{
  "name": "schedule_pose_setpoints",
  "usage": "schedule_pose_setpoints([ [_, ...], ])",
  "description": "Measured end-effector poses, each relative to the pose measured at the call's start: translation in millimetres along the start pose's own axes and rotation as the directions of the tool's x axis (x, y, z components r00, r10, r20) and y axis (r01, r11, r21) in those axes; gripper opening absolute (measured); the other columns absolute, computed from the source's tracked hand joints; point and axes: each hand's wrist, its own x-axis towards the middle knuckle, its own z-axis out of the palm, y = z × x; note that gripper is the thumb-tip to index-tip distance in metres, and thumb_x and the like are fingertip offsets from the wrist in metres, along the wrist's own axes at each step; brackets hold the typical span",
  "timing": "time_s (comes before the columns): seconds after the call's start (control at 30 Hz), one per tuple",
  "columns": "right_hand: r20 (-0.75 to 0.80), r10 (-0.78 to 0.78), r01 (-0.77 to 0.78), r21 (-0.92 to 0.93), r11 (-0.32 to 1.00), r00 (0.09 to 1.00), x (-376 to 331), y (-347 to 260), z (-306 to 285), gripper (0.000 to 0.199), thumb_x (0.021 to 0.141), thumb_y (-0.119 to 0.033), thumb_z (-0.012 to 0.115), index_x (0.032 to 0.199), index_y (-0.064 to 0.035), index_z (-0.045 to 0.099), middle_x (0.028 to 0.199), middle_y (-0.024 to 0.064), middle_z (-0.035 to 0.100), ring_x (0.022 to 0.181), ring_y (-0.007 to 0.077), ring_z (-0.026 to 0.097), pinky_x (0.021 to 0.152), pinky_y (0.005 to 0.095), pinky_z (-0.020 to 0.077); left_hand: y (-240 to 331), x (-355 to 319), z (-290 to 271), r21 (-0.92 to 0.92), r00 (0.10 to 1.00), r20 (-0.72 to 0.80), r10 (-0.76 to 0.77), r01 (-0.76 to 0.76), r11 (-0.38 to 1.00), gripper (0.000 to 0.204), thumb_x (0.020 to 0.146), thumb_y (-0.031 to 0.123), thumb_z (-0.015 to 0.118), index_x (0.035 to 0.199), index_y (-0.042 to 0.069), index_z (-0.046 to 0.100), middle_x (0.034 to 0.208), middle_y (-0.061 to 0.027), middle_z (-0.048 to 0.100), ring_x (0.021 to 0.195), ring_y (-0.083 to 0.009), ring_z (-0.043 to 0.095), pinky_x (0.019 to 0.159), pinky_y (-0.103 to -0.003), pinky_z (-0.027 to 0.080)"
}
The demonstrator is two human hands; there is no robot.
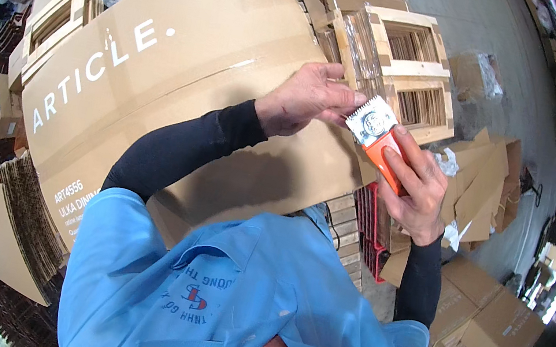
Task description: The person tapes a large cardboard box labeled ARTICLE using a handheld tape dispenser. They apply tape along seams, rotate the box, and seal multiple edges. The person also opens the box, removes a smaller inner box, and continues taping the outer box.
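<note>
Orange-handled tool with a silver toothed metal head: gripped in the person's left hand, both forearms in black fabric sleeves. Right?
Wrong hand. In the head view, the right hand grips the orange-handled tool with a silver toothed metal head; the left hand is at its toothed end. Black fabric sleeves: correct.

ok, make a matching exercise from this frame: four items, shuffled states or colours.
1. Right hand
2. Left hand
3. Large carton
4. Shirt

A. Blue
B. Brown, with white lettering
C. Wrapped around the orange part of a hand tool
D. Fingertips beside the tool's toothed metal end

Pairs: 1-C, 2-D, 3-B, 4-A
</note>
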Motion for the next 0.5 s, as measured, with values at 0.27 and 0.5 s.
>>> schedule_pose_setpoints([
  [0.27,0.030,0.028,-0.029,0.037,0.999,0.999,35.2,-2.4,17.7,0.051,0.067,-0.004,0.080,0.117,-0.0052,0.071,0.137,0.0144,0.063,0.092,0.0285,0.070,0.078,0.0348,0.0572,-9.5,25.3,-44.4,0.032,0.975,-0.217,0.050,-0.044,0.999,0.075,0.089,0.006,0.076,0.143,-0.019,0.029,0.104,-0.0184,0.072,0.090,-0.0222,0.073,0.074,-0.030,0.061],
  [0.5,-0.044,0.239,-0.232,0.120,0.965,0.970,66.5,-5.7,39.1,0.042,0.075,-0.010,0.077,0.116,-0.0012,0.071,0.138,0.0151,0.062,0.105,0.0335,0.071,0.087,0.0397,0.0584,101.8,59.7,-84.7,0.610,0.974,-0.129,0.187,-0.071,0.789,0.093,0.085,0.002,0.076,0.144,-0.027,0.012,0.100,-0.0262,0.074,0.081,-0.0245,0.074,0.075,-0.032,0.061],
])
